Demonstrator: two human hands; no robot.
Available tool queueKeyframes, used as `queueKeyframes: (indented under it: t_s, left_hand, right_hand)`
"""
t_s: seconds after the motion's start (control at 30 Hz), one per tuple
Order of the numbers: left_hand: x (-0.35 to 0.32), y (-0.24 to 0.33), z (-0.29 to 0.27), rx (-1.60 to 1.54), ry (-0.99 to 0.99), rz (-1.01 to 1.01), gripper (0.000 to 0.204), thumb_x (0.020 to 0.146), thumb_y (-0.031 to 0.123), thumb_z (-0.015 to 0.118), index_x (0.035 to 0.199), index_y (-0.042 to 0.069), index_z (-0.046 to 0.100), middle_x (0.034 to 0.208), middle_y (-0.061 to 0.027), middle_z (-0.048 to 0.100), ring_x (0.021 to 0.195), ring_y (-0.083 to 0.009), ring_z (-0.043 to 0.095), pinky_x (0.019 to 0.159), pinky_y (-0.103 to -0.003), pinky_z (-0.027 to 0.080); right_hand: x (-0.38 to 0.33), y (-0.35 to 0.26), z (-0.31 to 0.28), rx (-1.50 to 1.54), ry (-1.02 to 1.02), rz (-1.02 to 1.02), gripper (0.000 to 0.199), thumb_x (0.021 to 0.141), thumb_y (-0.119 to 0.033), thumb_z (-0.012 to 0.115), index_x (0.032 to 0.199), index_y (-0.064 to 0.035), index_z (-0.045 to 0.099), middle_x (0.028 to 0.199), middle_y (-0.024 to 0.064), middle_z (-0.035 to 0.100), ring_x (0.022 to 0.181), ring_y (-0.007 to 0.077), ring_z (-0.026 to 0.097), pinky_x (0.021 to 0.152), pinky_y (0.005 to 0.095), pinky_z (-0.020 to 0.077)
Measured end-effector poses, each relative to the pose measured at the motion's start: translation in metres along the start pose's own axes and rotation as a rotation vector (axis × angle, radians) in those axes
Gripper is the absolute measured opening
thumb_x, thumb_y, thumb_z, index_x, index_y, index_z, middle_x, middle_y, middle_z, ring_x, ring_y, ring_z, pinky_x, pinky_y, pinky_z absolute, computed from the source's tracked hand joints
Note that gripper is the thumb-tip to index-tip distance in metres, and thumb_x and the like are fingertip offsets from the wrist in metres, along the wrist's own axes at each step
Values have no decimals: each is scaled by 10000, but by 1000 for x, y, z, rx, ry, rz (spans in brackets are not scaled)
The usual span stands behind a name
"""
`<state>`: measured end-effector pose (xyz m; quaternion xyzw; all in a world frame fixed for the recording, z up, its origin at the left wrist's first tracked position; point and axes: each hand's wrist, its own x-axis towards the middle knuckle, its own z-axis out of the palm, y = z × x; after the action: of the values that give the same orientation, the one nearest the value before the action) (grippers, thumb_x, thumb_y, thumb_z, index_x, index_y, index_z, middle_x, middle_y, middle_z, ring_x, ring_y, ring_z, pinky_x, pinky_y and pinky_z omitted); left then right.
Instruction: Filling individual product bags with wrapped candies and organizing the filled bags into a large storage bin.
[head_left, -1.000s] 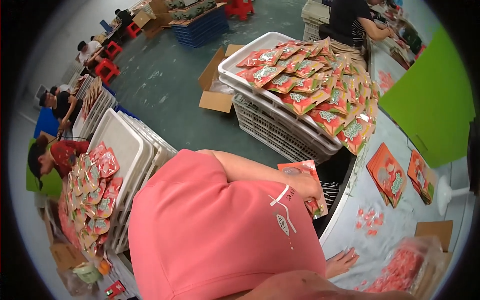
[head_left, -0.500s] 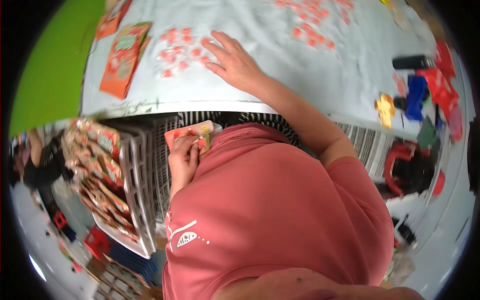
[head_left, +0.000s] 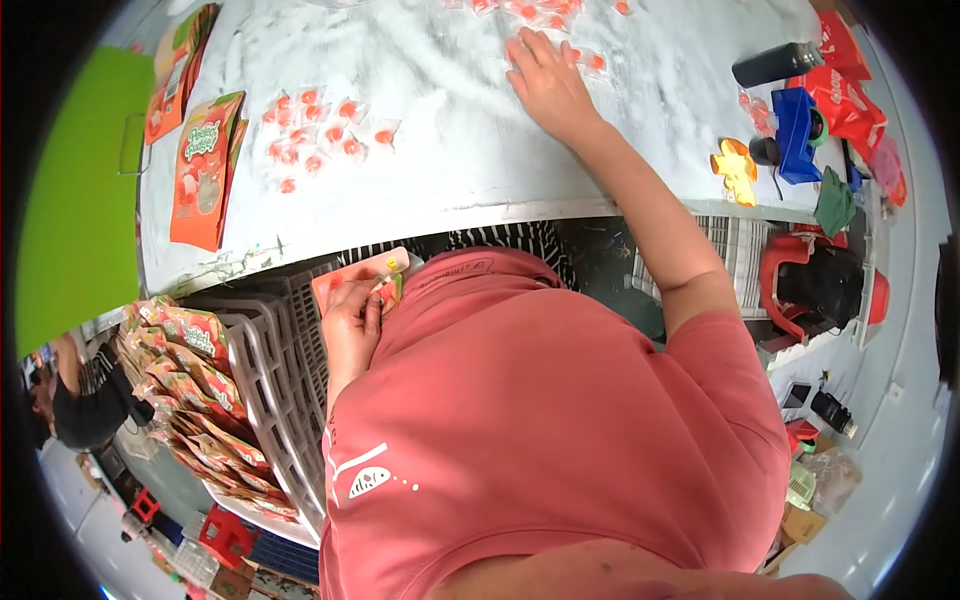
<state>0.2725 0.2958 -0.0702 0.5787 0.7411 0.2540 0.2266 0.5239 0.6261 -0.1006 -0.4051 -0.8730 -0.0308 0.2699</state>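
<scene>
My left hand [head_left: 352,325] is held close against my pink shirt and is shut on a flat orange pouch [head_left: 345,283], just below the table's near edge. My right hand [head_left: 548,82] stretches far across the pale table [head_left: 450,185] and lies palm down, fingers spread, on small clear-wrapped red candies [head_left: 590,60]. A second scatter of these candies [head_left: 320,130] lies to the left on the table, away from both hands.
Two orange pouches [head_left: 205,170] lie at the table's left end beside a green panel [head_left: 70,200]. A white crate [head_left: 280,370] holds several filled pouches [head_left: 190,390]. A blue tape dispenser [head_left: 795,130], black bottle [head_left: 775,65] and red stool [head_left: 815,290] are on the right. Another person [head_left: 85,410] works at far left.
The view has swung from the crate of pouches to the table. My right hand has reached farther across the table onto the candies. My left hand still holds the pouch.
</scene>
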Motion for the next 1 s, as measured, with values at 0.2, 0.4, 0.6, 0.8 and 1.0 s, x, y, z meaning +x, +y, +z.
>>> queueKeyframes:
  t_s: [0.2,0.4,0.6,0.8,1.0]
  left_hand:
    - [-5,-2,3,-4,28,-51,134,876,43,631,988,27,703,970,-118,679,951,-318,636,925,-412,477]
    - [7,0,2,5,-9,-25,128,882,55,634,985,27,704,961,-117,679,946,-317,637,918,-404,479]
    - [1,-1,2,11,-2,-54,133,884,54,628,992,25,700,975,-118,681,955,-321,636,913,-400,483]
    - [0,-4,2,30,29,-5,150,881,11,632,1018,13,696,980,-125,674,939,-308,638,833,-374,500]
    - [-8,-6,1,1,58,-65,149,876,4,632,1014,6,689,996,-127,677,945,-310,642,837,-374,502]
  right_hand:
    - [-23,29,-24,226,198,179,279,919,-74,554,1188,-53,623,1282,116,601,1195,307,555,1107,560,332]
    - [-38,11,-18,42,65,-9,320,910,-3,516,1204,-73,622,1238,97,629,1147,277,588,1107,553,338]
    - [-23,1,-11,337,171,90,366,930,-94,578,1295,-68,567,1299,145,586,1217,316,546,1102,467,377]
    - [9,-11,14,51,19,-78,388,951,-235,604,1297,-63,571,1428,163,468,1302,313,473,1038,408,441]
    - [-1,-37,-9,521,64,168,322,943,-199,607,1242,-82,626,1353,136,542,1258,303,519,1008,392,460]
